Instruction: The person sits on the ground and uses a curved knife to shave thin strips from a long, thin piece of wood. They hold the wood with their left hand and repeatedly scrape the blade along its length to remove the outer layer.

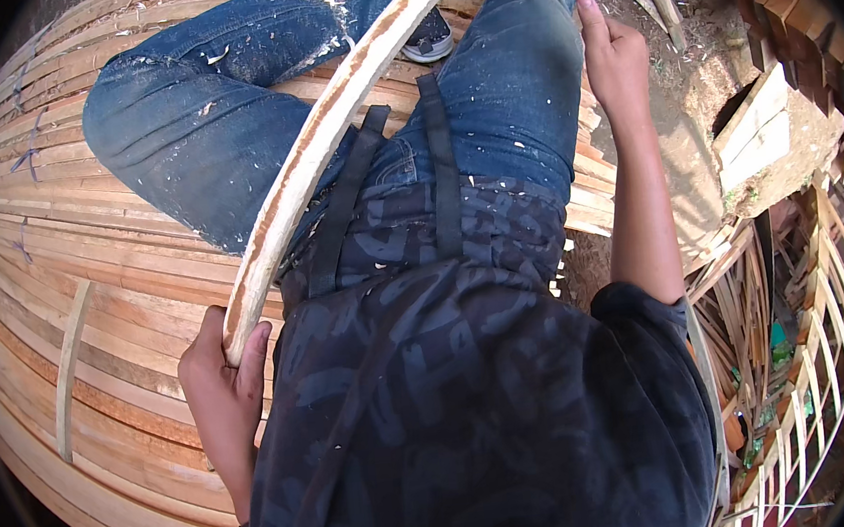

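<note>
A long peeled wooden pole (326, 136) with a strip of brown bark along it slants across my left thigh and runs out past the top edge. My left hand (224, 386) grips its near end, thumb on one side and fingers on the other. Beside my right knee, my right hand (617, 58) is closed with the thumb pointing up and away from me. A thin greyish edge shows just beyond that thumb, but what the hand holds is hidden.
I sit on bundled wooden slats (126, 319), with a loose short slat (72, 369) lying across them. At right are a wooden block (757, 129), stacked timber (797, 15) and a lattice of thin strips (805, 401). Shavings dot my jeans (200, 132).
</note>
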A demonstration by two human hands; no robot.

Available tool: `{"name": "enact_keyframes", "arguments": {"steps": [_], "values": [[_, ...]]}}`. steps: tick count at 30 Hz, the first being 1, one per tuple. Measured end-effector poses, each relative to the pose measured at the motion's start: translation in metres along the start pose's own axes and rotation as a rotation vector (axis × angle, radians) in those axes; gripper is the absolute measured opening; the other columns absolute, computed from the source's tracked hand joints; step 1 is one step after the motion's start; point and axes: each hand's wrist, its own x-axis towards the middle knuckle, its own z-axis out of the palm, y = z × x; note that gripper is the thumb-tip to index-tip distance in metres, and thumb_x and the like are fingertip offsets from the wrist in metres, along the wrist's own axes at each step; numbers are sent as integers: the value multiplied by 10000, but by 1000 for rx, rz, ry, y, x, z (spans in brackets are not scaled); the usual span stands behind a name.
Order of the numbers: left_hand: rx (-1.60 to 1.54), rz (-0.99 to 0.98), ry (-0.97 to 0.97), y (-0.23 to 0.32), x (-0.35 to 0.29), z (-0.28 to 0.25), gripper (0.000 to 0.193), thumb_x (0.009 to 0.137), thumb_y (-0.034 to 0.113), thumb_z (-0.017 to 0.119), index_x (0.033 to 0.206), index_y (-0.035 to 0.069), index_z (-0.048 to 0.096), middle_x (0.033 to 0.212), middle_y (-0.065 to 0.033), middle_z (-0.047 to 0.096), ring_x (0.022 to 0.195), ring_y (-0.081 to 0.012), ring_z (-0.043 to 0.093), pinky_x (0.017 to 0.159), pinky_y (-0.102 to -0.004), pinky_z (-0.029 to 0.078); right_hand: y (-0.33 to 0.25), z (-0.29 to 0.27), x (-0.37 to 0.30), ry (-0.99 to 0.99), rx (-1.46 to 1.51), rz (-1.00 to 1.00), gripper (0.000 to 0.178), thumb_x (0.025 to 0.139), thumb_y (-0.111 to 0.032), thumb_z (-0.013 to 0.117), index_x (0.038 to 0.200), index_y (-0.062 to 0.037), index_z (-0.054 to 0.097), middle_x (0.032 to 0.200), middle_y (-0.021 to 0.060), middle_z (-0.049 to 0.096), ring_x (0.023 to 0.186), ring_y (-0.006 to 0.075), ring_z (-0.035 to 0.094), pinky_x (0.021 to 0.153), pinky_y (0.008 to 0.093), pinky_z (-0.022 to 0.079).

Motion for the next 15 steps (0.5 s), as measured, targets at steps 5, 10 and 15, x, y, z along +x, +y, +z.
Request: {"name": "enact_keyframes", "arguments": {"steps": [5, 10, 15], "values": [[136, 16, 83, 7, 5, -1, 315, 871, 233, 656, 779, -14, 484, 534, -175, 430, 485, -258, 339, 463, -328, 342, -51, 27, -58, -211, 160, -76, 616, 834, -529, 615, 598, 39, 579, 474, 162, 474, 430, 243, 441, 476, 374, 383], [179, 71, 77, 10, 13, 8, 342, 884, 301, 629, 818, -9, 502, 583, -227, 503, 542, -413, 461, 492, -399, 393, -107, 29, -96, -287, 13, -415, 581, 777, -568, 645, 624, -8, 628, 495, 168, 547, 526, 363, 596, 524, 414, 493], [172, 120, 58, 0, 16, 15, 352, 892, 339, 609, 859, -1, 526, 644, -254, 558, 639, -450, 559, 529, -446, 423, -100, 30, -81, -181, -265, -443, 644, 804, -638, 548, 659, -19, 653, 540, 192, 587, 577, 379, 628, 556, 442, 513]]}}
